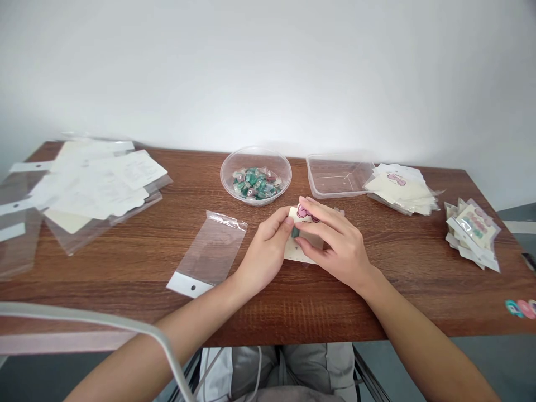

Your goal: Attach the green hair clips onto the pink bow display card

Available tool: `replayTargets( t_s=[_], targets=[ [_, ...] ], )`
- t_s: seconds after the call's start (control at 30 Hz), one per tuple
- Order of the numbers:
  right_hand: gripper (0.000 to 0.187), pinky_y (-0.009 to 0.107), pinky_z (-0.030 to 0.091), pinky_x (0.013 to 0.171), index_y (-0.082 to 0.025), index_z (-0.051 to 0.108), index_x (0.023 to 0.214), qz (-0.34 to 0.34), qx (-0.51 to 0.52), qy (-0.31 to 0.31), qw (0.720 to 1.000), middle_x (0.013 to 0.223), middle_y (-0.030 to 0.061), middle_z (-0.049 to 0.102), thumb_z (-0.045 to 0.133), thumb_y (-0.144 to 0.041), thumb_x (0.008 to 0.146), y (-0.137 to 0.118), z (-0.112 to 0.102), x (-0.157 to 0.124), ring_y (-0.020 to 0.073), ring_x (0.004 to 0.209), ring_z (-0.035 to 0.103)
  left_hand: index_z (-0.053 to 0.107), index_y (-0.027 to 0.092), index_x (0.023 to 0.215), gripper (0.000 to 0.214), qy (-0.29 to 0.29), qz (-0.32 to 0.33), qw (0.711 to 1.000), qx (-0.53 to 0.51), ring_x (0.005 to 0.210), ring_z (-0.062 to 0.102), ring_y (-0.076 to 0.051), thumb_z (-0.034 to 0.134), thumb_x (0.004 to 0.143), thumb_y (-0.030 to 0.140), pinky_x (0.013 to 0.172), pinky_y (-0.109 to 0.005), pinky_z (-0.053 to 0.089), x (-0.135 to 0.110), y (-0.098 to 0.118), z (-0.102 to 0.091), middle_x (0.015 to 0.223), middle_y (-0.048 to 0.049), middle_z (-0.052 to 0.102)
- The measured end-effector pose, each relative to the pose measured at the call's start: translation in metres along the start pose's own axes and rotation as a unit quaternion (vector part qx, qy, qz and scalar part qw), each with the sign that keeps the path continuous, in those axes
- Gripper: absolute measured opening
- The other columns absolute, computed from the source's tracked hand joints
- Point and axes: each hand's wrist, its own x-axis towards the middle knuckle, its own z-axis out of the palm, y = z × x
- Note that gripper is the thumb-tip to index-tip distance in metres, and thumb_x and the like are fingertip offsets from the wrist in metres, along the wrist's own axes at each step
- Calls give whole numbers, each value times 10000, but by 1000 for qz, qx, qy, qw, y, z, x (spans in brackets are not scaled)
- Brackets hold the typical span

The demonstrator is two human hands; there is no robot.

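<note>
A cream card with a pink bow print (302, 234) lies on the wooden table (125, 268) near the middle. My left hand (264, 252) is curled at the card's left edge, thumb and fingers pinched on a small green piece (295, 231) against the card. My right hand (335, 240) rests on top of the card with its fingers stretched flat, pressing it down. An empty clear bag with a white hang tab (209, 251) lies just left of my left hand.
A round clear bowl of green and pink pieces (255, 176) stands behind the card, a rectangular clear tub (337, 176) to its right. Loose cards (400, 190) and filled bags (473, 234) lie at the right. Piled clear bags (92, 190) cover the left. A cable (125, 326) crosses the near left.
</note>
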Motion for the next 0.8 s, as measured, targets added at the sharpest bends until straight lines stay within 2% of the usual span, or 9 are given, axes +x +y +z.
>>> replayTargets(
  t_s=[0.1,0.27,0.53,0.7,0.8],
  targets=[
    [197,456,638,1028,-226,744,1071,-4,1,1,1000,1347,130,732,709,-121,908,0,0,0,299,1280,692,720,188,1132,255,0,-1,1000,-1,1131,654,-219,539,1009,320,1022,-307,456,0,0,0,1187,-57,765],
    [201,466,632,1039,-250,756,1048,4,13,-1,1000,1371,101,722,715,-118,902,1,0,-1,296,1291,685,714,189,1158,262,-1,-3,1000,-9,1146,653,-220,538,1013,317,1030,-306,455,-2,1,0,1212,-57,760],
    [171,469,632,1045,-246,762,1016,11,10,-4,1000,1386,101,713,711,-121,912,1,0,-2,298,1290,686,718,186,1154,259,-4,-8,1000,-29,1169,652,-226,549,1017,327,1047,-307,447,-1,-3,1,1217,-55,758],
    [100,459,636,1039,-224,760,967,5,-7,-5,1000,1349,127,731,710,-145,931,1,0,-1,290,1266,701,717,179,1167,261,-7,-3,999,-31,1203,637,-222,540,1032,318,1065,-308,429,-1,-5,0,1239,-60,748],
    [107,465,632,1048,-238,759,958,16,1,-15,1000,1371,110,721,693,-155,947,1,0,-1,280,1279,694,708,182,1202,261,-18,-21,997,-72,1166,655,-224,586,1010,309,1051,-322,442,-2,-7,0,1229,-64,750]
  ],
)
